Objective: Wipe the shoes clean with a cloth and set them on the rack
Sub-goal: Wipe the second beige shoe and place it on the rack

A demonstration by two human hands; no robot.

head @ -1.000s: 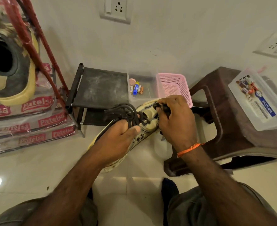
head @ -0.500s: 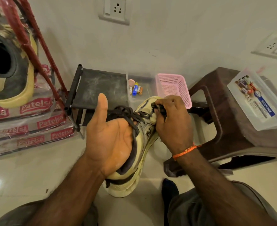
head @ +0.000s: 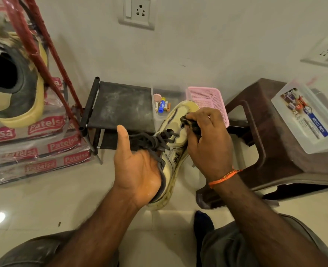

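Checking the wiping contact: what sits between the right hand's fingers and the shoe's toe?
A dark cloth, pinched by the right hand against the shoe, head view.

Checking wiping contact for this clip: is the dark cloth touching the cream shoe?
Touching. The head view shows the right hand pressing the dark cloth against the cream shoe near its toe; no gap shows between them.

Tiled floor (head: 43,205) under rack (head: 120,105), stool (head: 275,151).

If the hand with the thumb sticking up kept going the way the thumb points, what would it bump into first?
Probably the black shoe rack. The left hand holds the cream shoe, and its thumb points up and away at the rack's dusty top shelf. Depth is hard to judge, so that's a best guess.
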